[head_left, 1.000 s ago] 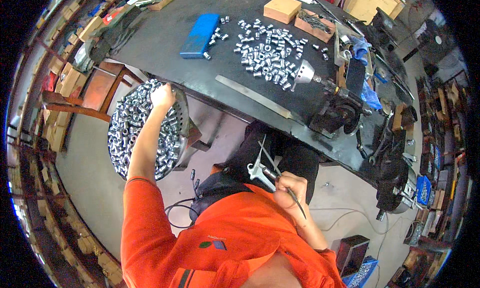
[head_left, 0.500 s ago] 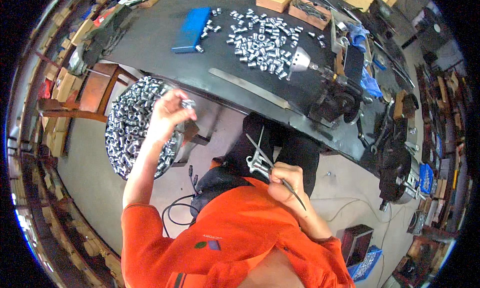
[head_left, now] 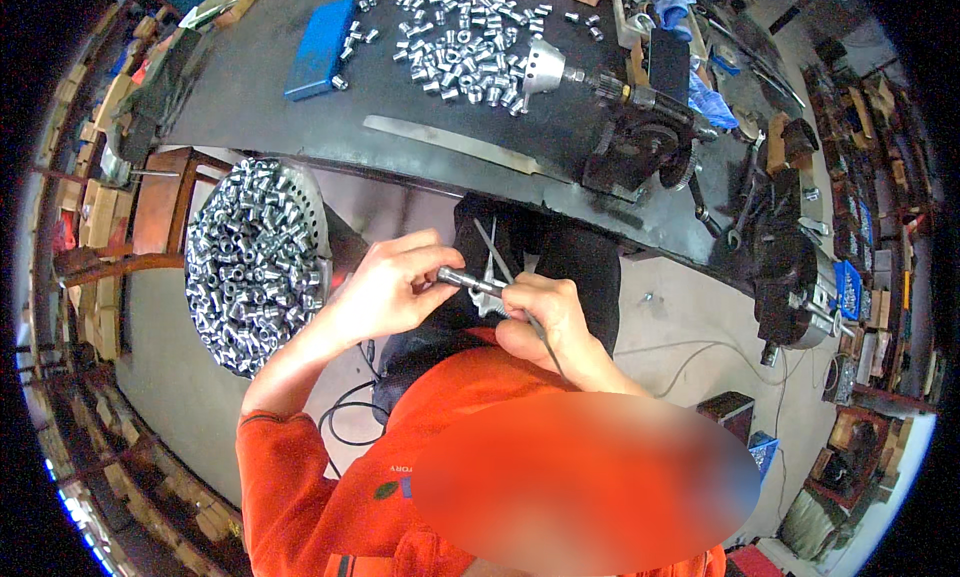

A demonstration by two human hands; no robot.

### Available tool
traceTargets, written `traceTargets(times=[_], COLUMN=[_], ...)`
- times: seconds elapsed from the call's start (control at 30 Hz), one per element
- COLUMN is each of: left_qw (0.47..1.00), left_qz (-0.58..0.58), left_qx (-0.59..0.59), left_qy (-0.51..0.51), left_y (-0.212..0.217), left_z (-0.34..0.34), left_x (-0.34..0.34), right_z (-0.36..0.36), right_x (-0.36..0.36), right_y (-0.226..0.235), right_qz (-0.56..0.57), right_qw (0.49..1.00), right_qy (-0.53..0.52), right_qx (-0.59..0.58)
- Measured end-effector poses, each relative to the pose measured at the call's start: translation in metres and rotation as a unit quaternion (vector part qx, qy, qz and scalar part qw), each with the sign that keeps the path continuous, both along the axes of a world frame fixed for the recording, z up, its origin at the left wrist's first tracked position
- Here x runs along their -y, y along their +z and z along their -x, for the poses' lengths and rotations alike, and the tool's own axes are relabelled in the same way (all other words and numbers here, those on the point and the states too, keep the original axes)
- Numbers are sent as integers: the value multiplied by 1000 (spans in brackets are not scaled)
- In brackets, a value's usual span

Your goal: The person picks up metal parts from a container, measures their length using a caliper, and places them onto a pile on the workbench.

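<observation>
My left hand is closed, with thumb and fingertips pinching a small dark-ended metal sleeve. The sleeve lines up end to end with a shiny cylindrical metal piece at my right hand; I cannot tell whether one sits inside the other. My right hand is closed around a slim grey file-like bar, which slants through the fist and out below it. A light silvery part hangs beside the fist, its shape partly hidden. Both hands are over my lap, in front of the bench edge.
To the left, a perforated metal bowl heaped with small metal fittings stands by a wooden chair. On the dark bench lie more fittings, a blue box, a flat metal strip and a cone-headed tool.
My left hand has come from above the bowl, right and down to meet my right hand, bringing a small metal sleeve. My right hand keeps its hold on the bar. The whole view has shifted.
</observation>
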State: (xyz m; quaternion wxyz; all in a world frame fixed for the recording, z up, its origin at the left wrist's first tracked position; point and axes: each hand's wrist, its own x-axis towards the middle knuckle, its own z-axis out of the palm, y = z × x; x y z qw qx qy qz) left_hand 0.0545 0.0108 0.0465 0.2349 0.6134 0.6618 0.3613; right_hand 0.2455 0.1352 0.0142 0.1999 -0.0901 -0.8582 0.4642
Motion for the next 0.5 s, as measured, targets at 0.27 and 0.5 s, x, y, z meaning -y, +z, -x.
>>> traceTargets(times=[0.27,0.5], left_qw=[992,903], left_qz=[-44,147], left_qx=[-85,401], left_qy=[-82,-43], left_y=[-3,-19], left_z=[0,2], left_x=[-8,-8], right_z=[-2,-3], right_x=[0,-2], right_y=[-8,0], right_qz=[17,-5], right_qw=[1000,1000], right_qy=[-7,-19], right_qx=[2,-12])
